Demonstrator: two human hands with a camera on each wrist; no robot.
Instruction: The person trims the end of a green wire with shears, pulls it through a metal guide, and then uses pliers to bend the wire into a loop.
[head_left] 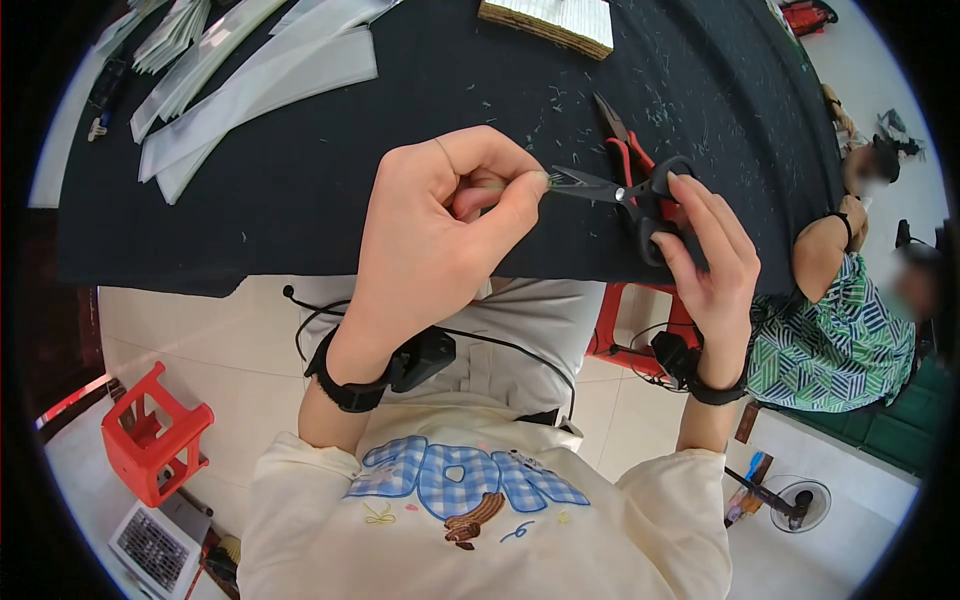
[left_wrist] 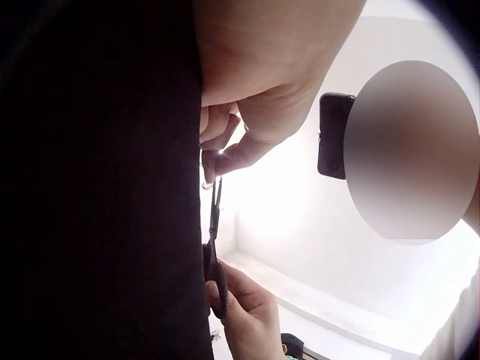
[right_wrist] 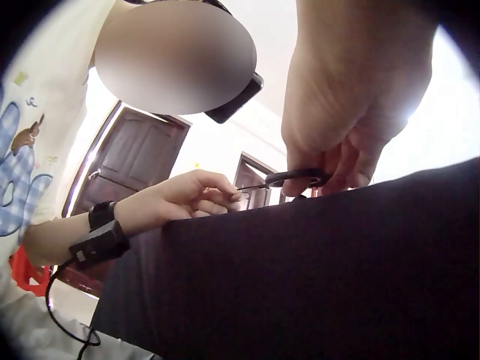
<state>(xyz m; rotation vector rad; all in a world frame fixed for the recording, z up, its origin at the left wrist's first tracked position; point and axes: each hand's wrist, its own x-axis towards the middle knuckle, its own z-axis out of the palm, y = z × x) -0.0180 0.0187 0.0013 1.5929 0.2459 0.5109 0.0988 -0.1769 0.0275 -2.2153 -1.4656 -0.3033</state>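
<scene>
In the head view the left hand point(head_left: 435, 225) pinches a tiny thing between thumb and forefinger; what it is stays too small to tell. The right hand point(head_left: 715, 255) holds black scissors point(head_left: 645, 200) by their handles, thumb and fingers in the loops. The blades lie slightly apart, their tips at the left fingertips. Red-handled pliers point(head_left: 622, 138) lie on the black cloth point(head_left: 420, 90) just beyond the scissors. The left wrist view shows the scissors point(left_wrist: 216, 217) between both hands; in the right wrist view the left hand point(right_wrist: 184, 201) is at the blade end.
Clear plastic strips point(head_left: 270, 90) lie at the table's far left. A white-topped block point(head_left: 560, 20) stands at the far edge. Small green scraps are scattered over the cloth. Another person in a patterned garment point(head_left: 835, 345) sits at the right. Red stools point(head_left: 155, 435) stand below the table.
</scene>
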